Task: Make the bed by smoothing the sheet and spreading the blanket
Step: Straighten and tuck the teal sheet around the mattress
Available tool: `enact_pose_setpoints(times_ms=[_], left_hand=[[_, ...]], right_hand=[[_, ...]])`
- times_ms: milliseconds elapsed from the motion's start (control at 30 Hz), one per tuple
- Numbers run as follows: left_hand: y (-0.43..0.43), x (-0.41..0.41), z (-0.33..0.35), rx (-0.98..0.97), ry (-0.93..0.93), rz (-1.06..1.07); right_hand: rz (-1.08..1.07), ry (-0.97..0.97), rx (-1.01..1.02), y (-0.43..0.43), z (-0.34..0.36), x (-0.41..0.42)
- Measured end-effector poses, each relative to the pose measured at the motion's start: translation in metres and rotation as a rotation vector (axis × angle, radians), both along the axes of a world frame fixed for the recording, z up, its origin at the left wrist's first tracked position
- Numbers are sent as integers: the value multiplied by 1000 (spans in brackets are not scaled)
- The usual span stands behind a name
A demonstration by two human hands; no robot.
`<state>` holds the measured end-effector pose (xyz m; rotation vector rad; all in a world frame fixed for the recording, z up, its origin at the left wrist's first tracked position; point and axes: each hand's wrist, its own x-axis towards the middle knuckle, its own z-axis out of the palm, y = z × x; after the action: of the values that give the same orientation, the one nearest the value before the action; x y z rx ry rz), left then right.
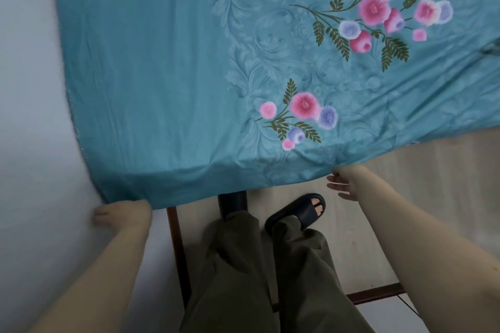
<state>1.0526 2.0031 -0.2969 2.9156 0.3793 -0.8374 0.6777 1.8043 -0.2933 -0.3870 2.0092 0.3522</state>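
Teal floral satin sheet [162,62] held taut, long axis toward twelve o'clock.
Left hand [121,213] and right hand [343,181] pinched its near hem; wall [27,89] at nine.

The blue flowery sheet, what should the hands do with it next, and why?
Probably pull the sheet gently toward the body and lower it flat. Both the left hand and the right hand pinch its near edge, which hangs lifted over the feet, and soft wrinkles run across the cloth.
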Motion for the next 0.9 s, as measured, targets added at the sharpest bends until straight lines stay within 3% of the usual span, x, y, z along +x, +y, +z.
enact_pose_setpoints(times_ms=[33,100,133,200,300,367,467,533,667,733,833,900], left_hand=[[-9,-13,6,-45,-72,-18],[-25,-42,17,-197,-202,-261],[-31,-55,20,-282,-241,-449],[-45,-75,23,-396,-240,-827],[-72,-91,19,-382,-110,-1259],[-90,-96,14,-309,34,-1454],[-99,-109,0,-195,213,-1769],[-95,-126,-5,-76,279,-1820],[-85,-172,7,82,307,-1629],[-88,-196,15,176,337,-1563],[-108,-232,29,335,341,-1525],[-130,-258,42,323,285,-1552]], right_hand=[[105,-17,68,-5,5,2],[464,-85,119,-14,13,8],[686,-129,23,-19,15,12],[1055,-171,-383,-29,20,19],[1194,-175,-976,-53,28,18],[1262,-69,-1000,-73,18,0],[1143,121,-627,-79,-3,-50],[968,159,-421,-62,-18,-86],[483,-83,-412,-31,-24,-122],[495,-128,-301,-16,-19,-138],[404,-218,-346,-4,-13,-171],[276,-238,-380,-9,-9,-195]])
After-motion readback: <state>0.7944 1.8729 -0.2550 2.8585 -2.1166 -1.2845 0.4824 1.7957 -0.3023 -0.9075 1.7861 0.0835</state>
